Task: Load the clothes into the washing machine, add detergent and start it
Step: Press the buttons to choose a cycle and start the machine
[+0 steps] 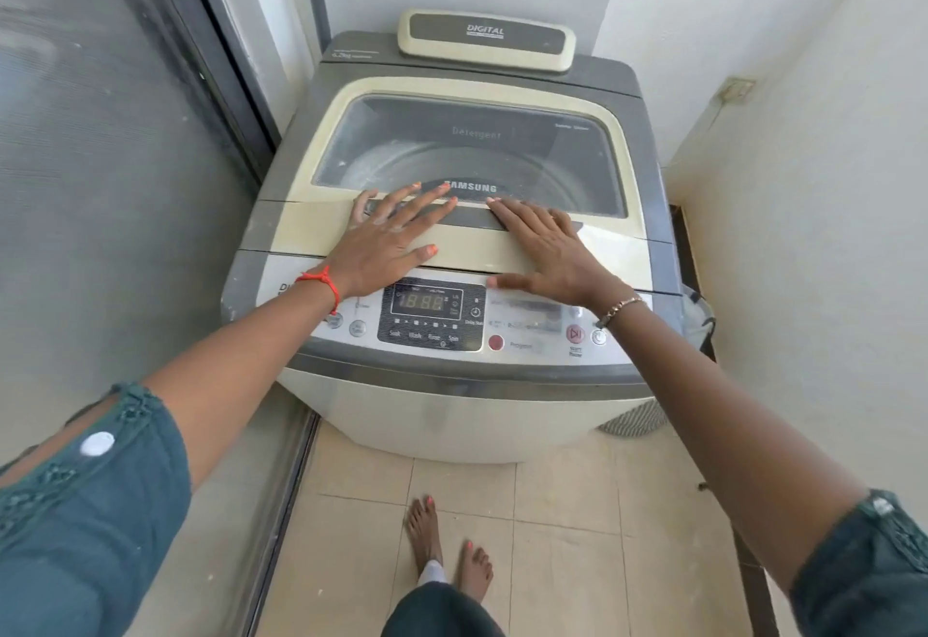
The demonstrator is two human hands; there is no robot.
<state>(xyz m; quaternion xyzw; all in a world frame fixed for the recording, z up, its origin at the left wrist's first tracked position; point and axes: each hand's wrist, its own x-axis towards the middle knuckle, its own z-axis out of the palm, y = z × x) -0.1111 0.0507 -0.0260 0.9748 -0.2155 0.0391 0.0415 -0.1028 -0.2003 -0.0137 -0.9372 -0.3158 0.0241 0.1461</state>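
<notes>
Two hands lie flat on the shut lid (502, 255) of the washing machine (452, 410), fingers spread and gripping nothing: left hand (389, 239) at 11 o'clock of the glossy control panel (433, 315), right hand (550, 249) at 1 o'clock. Lid frame is yellowed cream plastic around a dusty smoked window (472, 149). A rounded digital scale (486, 40) sits at 12 o'clock. No clothes are visible.

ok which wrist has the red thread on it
The left hand: a red thread is tied round its wrist. The right hand wears a beaded bracelet instead. Both hands lie flat on the washing machine lid.
</notes>
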